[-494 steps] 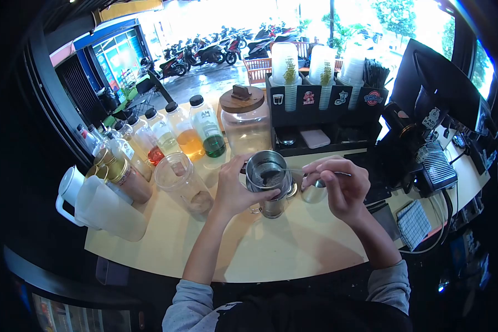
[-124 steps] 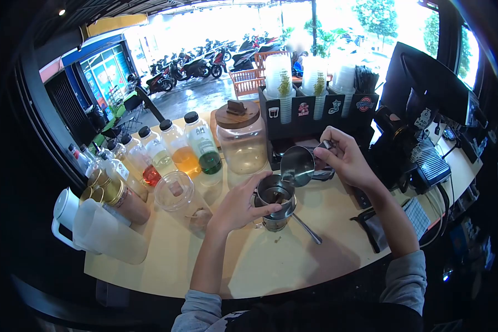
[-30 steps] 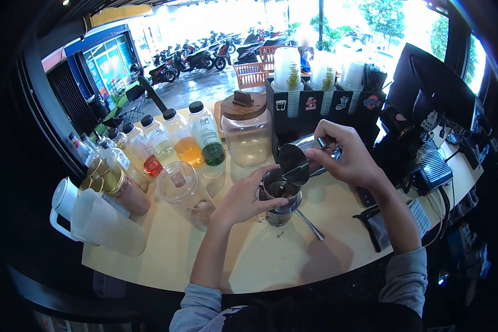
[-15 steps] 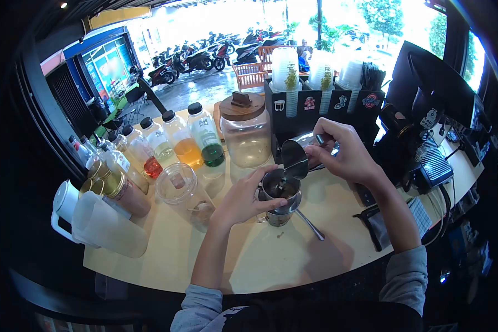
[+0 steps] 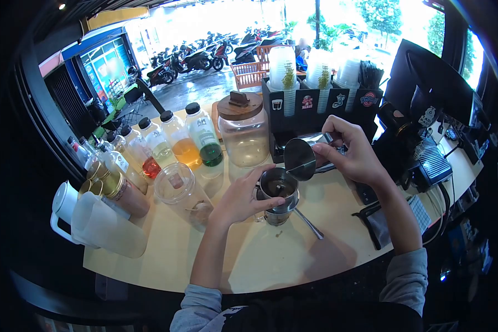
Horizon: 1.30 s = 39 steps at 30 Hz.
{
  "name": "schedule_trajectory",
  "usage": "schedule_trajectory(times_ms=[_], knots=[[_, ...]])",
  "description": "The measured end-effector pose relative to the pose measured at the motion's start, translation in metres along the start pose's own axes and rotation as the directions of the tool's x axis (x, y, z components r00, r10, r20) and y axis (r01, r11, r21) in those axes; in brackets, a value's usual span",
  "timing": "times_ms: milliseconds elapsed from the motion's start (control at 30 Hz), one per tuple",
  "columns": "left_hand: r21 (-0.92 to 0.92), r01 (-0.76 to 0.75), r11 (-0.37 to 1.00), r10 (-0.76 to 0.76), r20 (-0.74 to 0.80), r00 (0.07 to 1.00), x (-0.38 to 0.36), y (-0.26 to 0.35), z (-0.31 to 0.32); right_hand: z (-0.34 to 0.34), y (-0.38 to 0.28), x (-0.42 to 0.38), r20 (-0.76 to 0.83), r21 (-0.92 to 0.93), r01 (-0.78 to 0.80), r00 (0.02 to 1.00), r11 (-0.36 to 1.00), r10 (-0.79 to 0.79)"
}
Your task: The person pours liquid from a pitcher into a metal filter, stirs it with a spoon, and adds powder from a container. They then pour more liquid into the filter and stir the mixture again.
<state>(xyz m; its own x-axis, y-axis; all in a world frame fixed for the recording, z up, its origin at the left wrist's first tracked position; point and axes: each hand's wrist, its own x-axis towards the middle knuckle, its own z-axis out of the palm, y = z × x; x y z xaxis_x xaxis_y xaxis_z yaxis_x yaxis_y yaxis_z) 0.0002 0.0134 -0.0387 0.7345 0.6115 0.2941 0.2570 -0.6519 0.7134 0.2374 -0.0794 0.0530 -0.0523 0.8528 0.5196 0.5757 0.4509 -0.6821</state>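
Observation:
My left hand (image 5: 240, 196) grips the rim of a metal coffee dripper (image 5: 281, 187), thumb on the near side and fingers on the far side. Dark contents show inside it. The dripper sits on a clear glass mug (image 5: 276, 217). Pinched in my right hand (image 5: 351, 149) is what looks like a small metal jug (image 5: 300, 160), tilted, its round dark mouth facing me beside and above the dripper. Its far side is partly hidden by my fingers. A spoon (image 5: 310, 224) lies on the table, right of the mug.
A clear plastic jar (image 5: 177, 191) stands left of my left hand. Behind are bottles of coloured liquid (image 5: 187, 152), a wooden-lidded glass jar (image 5: 243, 141) and a black cup holder (image 5: 321, 108). Pitchers (image 5: 108, 227) stand at left; a black machine (image 5: 431, 160) and a cloth pouch (image 5: 379, 227) are at right.
My right hand and the metal jug have shifted slightly right, away from the dripper's mouth. The jug's round mouth faces me more fully. My left hand keeps its grip on the dripper.

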Motion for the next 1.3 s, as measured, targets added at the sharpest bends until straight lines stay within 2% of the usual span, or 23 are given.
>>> schedule_trajectory(times_ms=[400, 533, 600, 633, 700, 933, 1000, 1133, 1200, 1233, 1300], knots=[[0.027, -0.029, 0.999, 0.029, -0.01, 1.0, -0.001, 0.001, -0.001, 0.006, -0.011, 0.004, 0.048, -0.166, 0.084, 0.996, 0.982, -0.077], [0.027, -0.034, 0.999, 0.035, -0.01, 0.999, -0.001, 0.001, -0.001, 0.008, -0.011, 0.005, 0.058, -0.095, 0.058, 0.997, 0.994, -0.053], [0.015, -0.044, 0.999, 0.044, -0.016, 0.999, -0.001, -0.002, 0.001, 0.006, -0.01, 0.005, 0.081, -0.217, 0.101, 0.993, 0.971, -0.085], [0.015, -0.044, 0.999, 0.044, -0.016, 0.999, -0.001, -0.002, 0.001, 0.006, -0.011, 0.005, 0.081, -0.217, 0.1, 0.993, 0.971, -0.085], [0.022, -0.04, 0.999, 0.041, -0.015, 0.999, 0.0, -0.002, 0.001, 0.008, -0.011, 0.004, 0.069, -0.06, 0.047, 0.997, 0.997, -0.043], [0.015, -0.038, 0.999, 0.038, -0.013, 0.999, 0.001, -0.003, 0.001, 0.003, 0.006, 0.001, 0.021, -0.031, -0.054, 0.998, 0.998, 0.055], [0.022, -0.046, 0.999, 0.046, -0.023, 0.999, 0.001, -0.005, 0.002, 0.005, 0.017, -0.001, -0.071, 0.264, -0.112, 0.988, 0.958, 0.135], [-0.015, 0.013, 1.0, -0.013, 0.026, 1.0, 0.001, -0.005, 0.0, 0.006, 0.05, -0.01, -0.184, 0.4, -0.091, 0.967, 0.912, 0.177], [-0.033, 0.016, 0.999, -0.015, 0.036, 0.999, 0.001, -0.006, 0.001, 0.008, 0.073, -0.022, -0.206, 0.513, -0.128, 0.941, 0.849, 0.267], [-0.033, 0.015, 0.999, -0.014, 0.037, 0.999, 0.001, -0.006, 0.001, 0.011, 0.093, -0.029, -0.208, 0.513, -0.128, 0.941, 0.849, 0.267], [-0.028, -0.024, 0.999, 0.024, -0.006, 1.0, 0.001, -0.006, 0.003, 0.022, 0.13, -0.047, -0.215, 0.581, -0.19, 0.902, 0.791, 0.375]])
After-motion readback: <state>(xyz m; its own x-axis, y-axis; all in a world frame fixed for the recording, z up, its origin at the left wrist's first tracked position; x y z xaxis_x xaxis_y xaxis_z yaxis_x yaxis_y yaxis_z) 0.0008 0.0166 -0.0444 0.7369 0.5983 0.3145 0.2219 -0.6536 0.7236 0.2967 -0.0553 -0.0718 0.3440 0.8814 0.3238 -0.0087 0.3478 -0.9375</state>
